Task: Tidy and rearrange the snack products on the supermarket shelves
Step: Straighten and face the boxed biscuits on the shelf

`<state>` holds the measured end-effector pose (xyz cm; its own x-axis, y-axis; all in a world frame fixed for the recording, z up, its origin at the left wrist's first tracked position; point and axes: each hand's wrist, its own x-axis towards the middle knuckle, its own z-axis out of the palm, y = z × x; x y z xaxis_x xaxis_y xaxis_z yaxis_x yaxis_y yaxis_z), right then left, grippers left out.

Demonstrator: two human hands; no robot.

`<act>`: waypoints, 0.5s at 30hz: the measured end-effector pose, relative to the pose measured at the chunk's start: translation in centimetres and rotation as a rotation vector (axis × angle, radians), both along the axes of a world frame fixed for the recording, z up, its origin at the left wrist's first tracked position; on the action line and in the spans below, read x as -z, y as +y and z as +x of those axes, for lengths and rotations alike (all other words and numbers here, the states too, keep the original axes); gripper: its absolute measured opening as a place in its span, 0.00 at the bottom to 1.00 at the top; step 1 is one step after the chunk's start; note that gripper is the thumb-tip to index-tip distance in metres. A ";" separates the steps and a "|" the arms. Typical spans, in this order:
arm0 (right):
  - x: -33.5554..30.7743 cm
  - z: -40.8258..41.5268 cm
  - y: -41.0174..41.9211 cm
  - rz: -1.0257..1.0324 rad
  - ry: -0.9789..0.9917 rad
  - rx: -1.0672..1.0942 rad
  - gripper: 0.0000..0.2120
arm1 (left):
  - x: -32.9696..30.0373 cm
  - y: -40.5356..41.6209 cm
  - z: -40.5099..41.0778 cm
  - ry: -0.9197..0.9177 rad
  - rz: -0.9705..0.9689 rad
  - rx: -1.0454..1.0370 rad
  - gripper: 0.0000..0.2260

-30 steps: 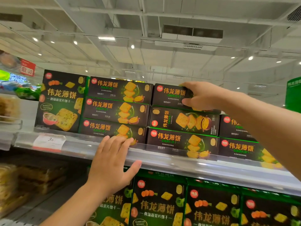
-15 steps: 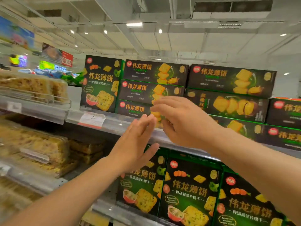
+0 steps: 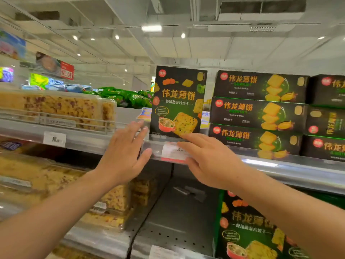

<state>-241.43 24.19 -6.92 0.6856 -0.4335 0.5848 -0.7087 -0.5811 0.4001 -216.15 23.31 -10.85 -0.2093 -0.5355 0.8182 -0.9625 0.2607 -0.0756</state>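
From your head camera, take the upright cracker box (image 3: 178,101) as your landmark: it stands on its short end on the upper shelf (image 3: 280,165), long axis vertical, printed front facing you, its base behind the clear rail. Right of it three flat cracker boxes (image 3: 259,113) lie stacked, long axes running left-right along the shelf, fronts toward you; more of the same sit further right. Left of the box, clear plastic tubs (image 3: 56,109) hold yellow crumbly cake behind a wire guard. Below and right of it, on the lower shelf, another tall box (image 3: 248,227) stands upright.

Your left hand (image 3: 123,156) is just left of the box's lower corner, fingers straight and spread, holding nothing; whether the fingertips touch the box you cannot tell. Your right hand (image 3: 211,161) is below the box, fingers relaxed, index finger extended to the box's bottom edge, the hand lying over the price tag (image 3: 173,152) on the rail, gripping nothing
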 end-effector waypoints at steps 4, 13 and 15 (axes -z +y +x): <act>-0.7 1.8 0.7 0.006 -0.027 0.084 0.17 | -0.9 -1.7 2.0 -0.100 -0.101 0.124 0.26; -15.8 8.9 -1.2 -0.178 -0.231 0.266 0.37 | -1.7 -4.2 3.4 -0.078 -0.287 0.249 0.29; -17.7 10.2 -2.1 -0.088 -0.214 0.366 0.43 | -1.7 -4.3 3.6 -0.077 -0.279 0.260 0.29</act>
